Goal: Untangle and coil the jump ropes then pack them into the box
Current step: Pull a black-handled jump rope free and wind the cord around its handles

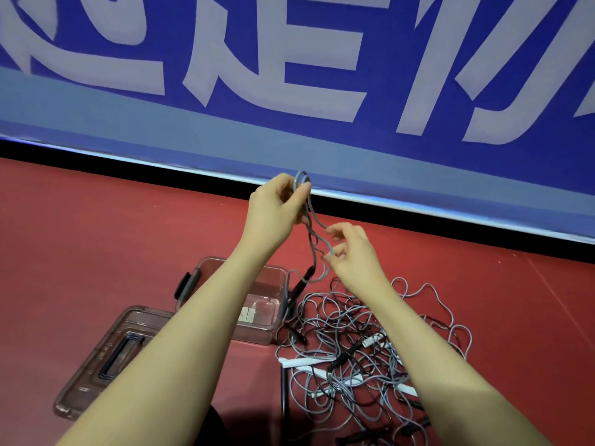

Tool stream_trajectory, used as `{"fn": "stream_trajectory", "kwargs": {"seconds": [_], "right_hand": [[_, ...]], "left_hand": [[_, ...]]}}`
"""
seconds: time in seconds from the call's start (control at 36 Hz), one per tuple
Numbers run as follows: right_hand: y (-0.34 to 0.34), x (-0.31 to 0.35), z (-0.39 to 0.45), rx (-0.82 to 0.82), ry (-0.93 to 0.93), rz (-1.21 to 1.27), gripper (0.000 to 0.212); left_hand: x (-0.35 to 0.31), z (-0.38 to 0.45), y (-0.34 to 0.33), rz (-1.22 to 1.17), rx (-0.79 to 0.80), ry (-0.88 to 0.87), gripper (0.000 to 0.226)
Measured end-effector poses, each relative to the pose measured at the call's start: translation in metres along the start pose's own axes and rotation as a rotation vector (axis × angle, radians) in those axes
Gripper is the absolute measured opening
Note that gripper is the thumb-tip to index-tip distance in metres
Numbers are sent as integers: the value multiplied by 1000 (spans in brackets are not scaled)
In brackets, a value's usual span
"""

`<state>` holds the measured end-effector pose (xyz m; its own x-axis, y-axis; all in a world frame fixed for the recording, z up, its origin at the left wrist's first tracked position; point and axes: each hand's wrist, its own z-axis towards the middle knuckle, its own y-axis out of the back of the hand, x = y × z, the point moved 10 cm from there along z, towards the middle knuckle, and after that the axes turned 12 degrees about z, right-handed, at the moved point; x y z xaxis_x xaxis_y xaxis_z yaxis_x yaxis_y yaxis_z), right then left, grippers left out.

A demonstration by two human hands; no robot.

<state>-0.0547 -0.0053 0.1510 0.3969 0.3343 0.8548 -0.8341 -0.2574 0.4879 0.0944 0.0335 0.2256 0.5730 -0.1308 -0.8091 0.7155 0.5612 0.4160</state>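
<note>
A blue banner [289,75] runs across the top of the view with large pale-grey characters printed on it; they are cropped and I cannot read them. A small pale label [247,314] sits inside the clear rectangular plastic box [273,284], its print too small to make out.

There is one box and one clear plastic lid [106,358], the lid lying flat at about 8 o'clock from the box, just beside it, with a dark recessed handle in its middle. The box stands open on the red floor [96,236], near the centre of the view.

The tangled jump ropes [360,349] lie in a loose heap on the floor at about 4 o'clock from the box, touching its right wall. The cords are thin, some grey and some black, looped over one another so that the number of ropes cannot be told. Several slim white handles and several black ones show among the loops.

The left hand [277,207] is raised at 12 o'clock above the box, fingers curled round a few small turns of grey cord [302,181]. The right hand [351,249], lower at 4 o'clock from it, pinches the same grey cord between thumb and fingertips. Strands hang from both hands down to the heap, a black handle [304,280] dangling with them.
</note>
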Motion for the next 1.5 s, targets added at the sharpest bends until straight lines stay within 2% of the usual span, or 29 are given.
{"fn": "stream_trajectory", "kwargs": {"seconds": [0.06,0.19,0.31,0.36,0.44,0.5,0.56,0.64,0.72,0.86,0.92,0.97,1.03,1.06,1.11,1.22,1.31,1.36,1.42,1.5], "right_hand": [[-5,-9,1,42,-56,-23,36],[-21,-5,0,177,-34,-63,26],[-30,-6,-6,247,-105,180,16],[-28,-8,-7,216,-134,274,13],[-20,-8,-5,132,-137,337,22],[-10,-5,-1,61,-122,402,19],[1,-2,3,-1,-105,479,15],[12,0,8,-56,-97,608,18],[21,-1,11,-96,-110,707,19],[25,-3,13,-115,-130,874,19],[27,0,13,-125,-131,913,20],[31,1,12,-148,-131,829,23],[33,0,10,-153,-144,654,25],[32,-1,9,-143,-156,601,26],[28,-4,6,-111,-198,594,31],[32,-2,5,-153,-207,779,33],[44,1,8,-243,-183,1010,32],[50,0,8,-285,-180,1164,30],[52,0,9,-299,-185,1278,28],[52,-1,9,-309,-184,1378,27]], "left_hand": [[-4,1,1,-119,16,22,29],[-12,-1,-3,-216,71,19,21],[-4,0,-3,-229,76,59,20],[-4,-1,-3,-242,77,67,20],[4,-1,-12,-289,120,134,24],[14,-2,-23,-268,192,206,20],[28,-6,-38,-145,294,247,18],[41,-22,-65,149,536,183,30],[43,-39,-81,203,667,127,30],[29,-34,-77,198,557,-30,6],[27,-32,-73,181,502,-33,6],[23,-29,-68,155,434,-37,6],[17,-26,-62,158,353,-56,13],[15,-26,-59,153,326,-60,24],[12,-27,-56,121,310,-61,41],[10,-31,-62,215,362,-132,32],[19,-38,-76,269,508,-54,24],[23,-42,-80,272,550,-32,17],[22,-42,-78,270,518,-48,7],[20,-37,-71,232,448,-52,7]]}}
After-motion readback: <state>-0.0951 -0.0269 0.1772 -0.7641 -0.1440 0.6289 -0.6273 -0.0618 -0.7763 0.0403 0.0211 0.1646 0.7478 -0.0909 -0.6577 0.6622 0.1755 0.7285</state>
